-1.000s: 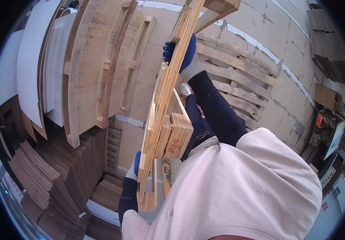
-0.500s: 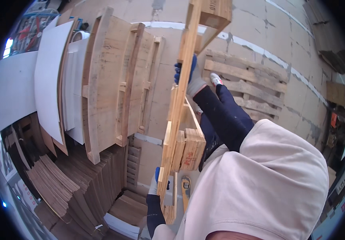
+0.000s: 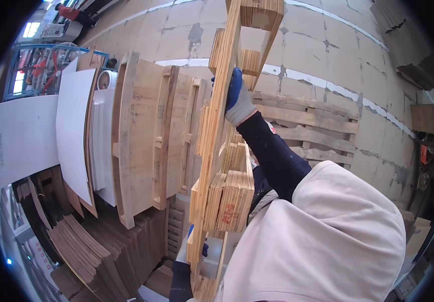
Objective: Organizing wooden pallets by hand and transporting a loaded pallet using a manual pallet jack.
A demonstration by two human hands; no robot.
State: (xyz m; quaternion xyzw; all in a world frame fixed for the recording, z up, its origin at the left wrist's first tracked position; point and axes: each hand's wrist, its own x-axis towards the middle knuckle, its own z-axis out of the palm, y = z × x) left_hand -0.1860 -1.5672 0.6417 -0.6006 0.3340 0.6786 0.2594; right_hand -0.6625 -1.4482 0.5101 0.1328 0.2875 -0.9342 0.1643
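I hold a light wooden pallet (image 3: 208, 166) on edge in front of my body, its thick layered blocks (image 3: 236, 201) facing me. My right hand (image 3: 240, 98), in a blue and grey glove, is closed around its long board toward the upper part of the view. Further down, near the lower end, my left hand (image 3: 186, 246) grips the same pallet; the boards hide part of its fingers. Left of it, more wooden pallets (image 3: 144, 136) stand on edge, apart from the one I hold.
A slatted pallet (image 3: 312, 123) lies flat on the floor to the right. White panels (image 3: 73, 136) lean at the left, above stacked brown cardboard sheets (image 3: 83, 246). A blue-framed cart (image 3: 35, 70) stands at the far left, and another person (image 3: 73, 14) is beyond it.
The held pallet has shifted slightly left and toward the lower edge, both hands still on it. My view has swung so that the person at the upper left now shows.
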